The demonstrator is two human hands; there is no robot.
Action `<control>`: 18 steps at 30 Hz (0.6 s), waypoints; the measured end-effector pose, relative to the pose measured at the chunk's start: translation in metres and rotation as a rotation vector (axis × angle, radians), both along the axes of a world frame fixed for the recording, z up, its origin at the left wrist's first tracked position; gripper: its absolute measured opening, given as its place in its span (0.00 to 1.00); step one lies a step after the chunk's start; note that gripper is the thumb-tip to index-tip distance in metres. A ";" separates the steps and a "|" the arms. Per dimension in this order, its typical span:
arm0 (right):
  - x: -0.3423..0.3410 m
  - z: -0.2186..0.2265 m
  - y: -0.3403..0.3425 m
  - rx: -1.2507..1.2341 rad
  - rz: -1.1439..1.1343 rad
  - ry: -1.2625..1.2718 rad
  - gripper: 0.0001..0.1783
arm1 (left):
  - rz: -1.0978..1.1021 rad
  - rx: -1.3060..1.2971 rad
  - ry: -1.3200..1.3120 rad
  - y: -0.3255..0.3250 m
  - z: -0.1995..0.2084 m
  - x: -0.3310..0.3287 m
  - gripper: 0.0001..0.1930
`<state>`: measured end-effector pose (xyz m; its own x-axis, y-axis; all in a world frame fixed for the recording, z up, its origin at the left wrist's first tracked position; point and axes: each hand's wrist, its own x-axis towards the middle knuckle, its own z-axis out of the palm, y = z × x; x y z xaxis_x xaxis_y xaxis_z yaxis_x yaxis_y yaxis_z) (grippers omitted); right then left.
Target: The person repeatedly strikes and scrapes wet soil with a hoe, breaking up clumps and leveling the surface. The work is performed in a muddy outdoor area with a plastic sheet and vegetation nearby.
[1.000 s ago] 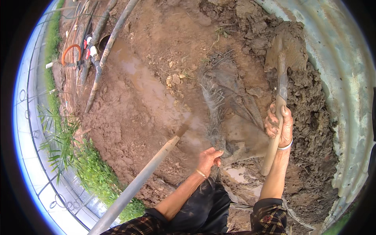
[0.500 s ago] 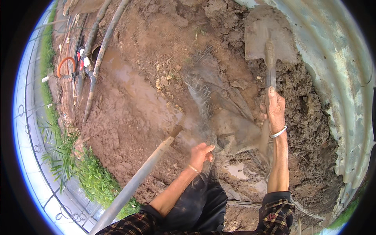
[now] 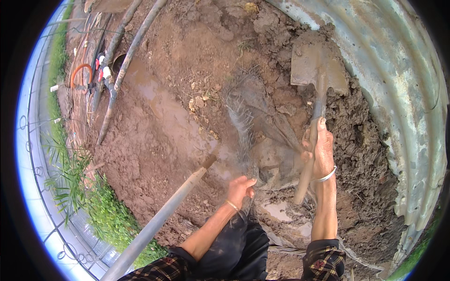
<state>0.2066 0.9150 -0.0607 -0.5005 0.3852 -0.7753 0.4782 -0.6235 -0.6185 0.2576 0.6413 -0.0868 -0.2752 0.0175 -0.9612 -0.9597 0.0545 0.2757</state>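
My right hand is wrapped round the wooden handle of a short shovel, thumb pointing up along the shaft. The shovel's mud-coated blade points away from me over a bank of wet, dark soil. Its handle end sticks out below my fist. To the left, my left hand is closed at the near edge of a muddy, frayed mesh sheet and seems to grip it; its fingertips are partly hidden. The sheet stretches away from me across the mud, bunched and partly buried.
A corrugated metal sheet curves along the right, close to the shovel. A long pole slants in from the lower left. Pipes with red and white fittings lie at the upper left, beside muddy water. Green plants line the left edge.
My right hand has drawn the shovel back toward me and slightly left, its handle end swinging left. My left hand has stayed nearly in place.
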 end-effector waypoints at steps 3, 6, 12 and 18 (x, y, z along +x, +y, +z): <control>0.006 0.022 -0.010 -0.146 0.031 0.065 0.35 | 0.000 -0.019 0.015 0.000 -0.002 0.001 0.12; 0.008 0.033 -0.030 -0.247 0.098 0.057 0.36 | -0.003 -0.030 0.002 0.002 -0.002 0.000 0.11; -0.034 -0.010 -0.046 -0.486 0.079 0.106 0.35 | 0.010 -0.062 -0.005 0.006 -0.002 0.001 0.10; -0.106 -0.028 -0.031 -0.838 -0.162 0.468 0.33 | 0.057 -0.045 0.013 0.005 0.000 0.002 0.10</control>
<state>0.1007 0.8844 -0.0883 -0.8172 -0.1096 -0.5659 0.1668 -0.9847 -0.0502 0.2595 0.6466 -0.0869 -0.2866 -0.0412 -0.9572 -0.9580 0.0128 0.2863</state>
